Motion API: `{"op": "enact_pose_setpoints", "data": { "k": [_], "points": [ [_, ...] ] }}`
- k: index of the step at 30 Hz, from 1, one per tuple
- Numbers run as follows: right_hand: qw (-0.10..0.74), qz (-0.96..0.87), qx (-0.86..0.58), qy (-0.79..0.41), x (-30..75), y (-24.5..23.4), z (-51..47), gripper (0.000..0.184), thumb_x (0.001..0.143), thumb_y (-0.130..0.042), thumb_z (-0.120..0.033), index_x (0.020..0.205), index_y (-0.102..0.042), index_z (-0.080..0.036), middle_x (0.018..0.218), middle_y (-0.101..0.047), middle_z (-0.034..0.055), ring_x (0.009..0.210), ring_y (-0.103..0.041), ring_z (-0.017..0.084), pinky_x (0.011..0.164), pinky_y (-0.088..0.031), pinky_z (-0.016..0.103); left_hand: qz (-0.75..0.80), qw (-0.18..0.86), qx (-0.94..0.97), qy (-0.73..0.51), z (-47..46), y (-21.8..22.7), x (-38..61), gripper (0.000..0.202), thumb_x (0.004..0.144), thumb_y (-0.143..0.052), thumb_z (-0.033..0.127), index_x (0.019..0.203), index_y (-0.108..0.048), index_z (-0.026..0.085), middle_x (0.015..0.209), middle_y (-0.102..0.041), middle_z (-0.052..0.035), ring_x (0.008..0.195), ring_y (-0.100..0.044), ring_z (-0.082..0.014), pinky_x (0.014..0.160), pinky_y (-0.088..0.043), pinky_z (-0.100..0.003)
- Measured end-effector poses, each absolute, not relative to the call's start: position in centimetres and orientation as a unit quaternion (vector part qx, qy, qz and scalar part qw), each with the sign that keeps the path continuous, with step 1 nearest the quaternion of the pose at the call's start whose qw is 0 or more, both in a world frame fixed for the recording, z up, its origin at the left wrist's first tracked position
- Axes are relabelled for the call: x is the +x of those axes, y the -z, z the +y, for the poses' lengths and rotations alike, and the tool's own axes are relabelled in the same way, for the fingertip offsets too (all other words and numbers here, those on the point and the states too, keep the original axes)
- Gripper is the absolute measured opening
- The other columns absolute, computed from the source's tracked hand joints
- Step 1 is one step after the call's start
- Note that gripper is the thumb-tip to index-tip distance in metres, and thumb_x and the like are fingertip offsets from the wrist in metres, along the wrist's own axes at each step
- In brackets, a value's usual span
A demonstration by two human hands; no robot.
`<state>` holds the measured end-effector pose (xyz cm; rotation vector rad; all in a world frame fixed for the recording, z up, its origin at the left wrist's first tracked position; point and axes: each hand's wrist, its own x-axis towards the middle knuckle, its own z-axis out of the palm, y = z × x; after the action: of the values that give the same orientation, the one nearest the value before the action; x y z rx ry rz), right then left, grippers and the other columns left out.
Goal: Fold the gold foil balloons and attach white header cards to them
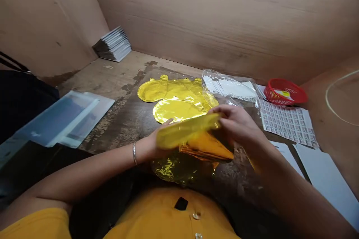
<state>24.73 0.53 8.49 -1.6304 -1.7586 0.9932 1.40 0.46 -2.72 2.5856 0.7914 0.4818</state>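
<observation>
Both my hands hold a flat gold foil balloon [186, 130] above the dark worktop. My left hand [157, 143] grips its left end, thumb on top. My right hand [238, 125] pinches its right end with the fingers closed. Under the held piece lies a stack of folded gold foil [207, 149], and a crinkled gold piece [171, 168] sits at the near edge. Farther back, more gold foil balloons [171, 95] lie flat on the table.
A clear bag of white strips [230, 86] and a red basket [284, 91] sit at the back right, with a sticker sheet [287, 121] and white sheets [325, 173] nearer. Clear sleeves [64, 119] lie left; a stack of packets [113, 44] leans in the far corner.
</observation>
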Motion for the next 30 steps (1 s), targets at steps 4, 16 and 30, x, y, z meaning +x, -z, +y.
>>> {"op": "enact_pose_setpoints", "data": {
  "k": [4, 16, 30],
  "points": [
    [0.185, -0.657, -0.651, -0.332, 23.1, -4.2, 8.1, 0.016, 0.071, -0.062, -0.031, 0.062, -0.060, -0.018, 0.051, -0.053, -0.0027, 0.046, -0.047, 0.011, 0.045, -0.035, 0.024, 0.285, 0.149, 0.936, -0.140, -0.6, 2.6, -0.8, 0.035, 0.097, -0.042, 0.022, 0.128, -0.058, 0.019, 0.137, -0.057, -0.0110, 0.133, -0.046, -0.0271, 0.111, -0.032, -0.048],
    [0.082, -0.711, -0.655, -0.242, 22.7, -0.1, 10.6, 0.023, 0.077, -0.060, -0.037, 0.065, -0.061, -0.018, 0.060, -0.062, 0.0027, 0.058, -0.056, 0.017, 0.052, -0.036, 0.026, 0.381, 0.072, 0.902, -0.189, 0.0, 2.8, -1.8, 0.032, 0.094, -0.044, 0.016, 0.124, -0.057, 0.012, 0.136, -0.055, -0.0163, 0.129, -0.049, -0.0267, 0.108, -0.038, -0.042],
    [0.084, -0.871, -0.484, -0.005, 21.0, -2.3, 0.4, 0.047, 0.095, -0.041, -0.032, 0.136, -0.052, -0.013, 0.146, -0.047, 0.0185, 0.137, -0.041, 0.034, 0.107, -0.041, 0.052, 0.453, 0.077, 0.884, -0.083, 0.2, 3.9, -2.5, 0.051, 0.099, -0.040, 0.041, 0.141, -0.043, 0.012, 0.152, -0.038, -0.0165, 0.141, -0.031, -0.0365, 0.113, -0.027, -0.053]
  ]
}}
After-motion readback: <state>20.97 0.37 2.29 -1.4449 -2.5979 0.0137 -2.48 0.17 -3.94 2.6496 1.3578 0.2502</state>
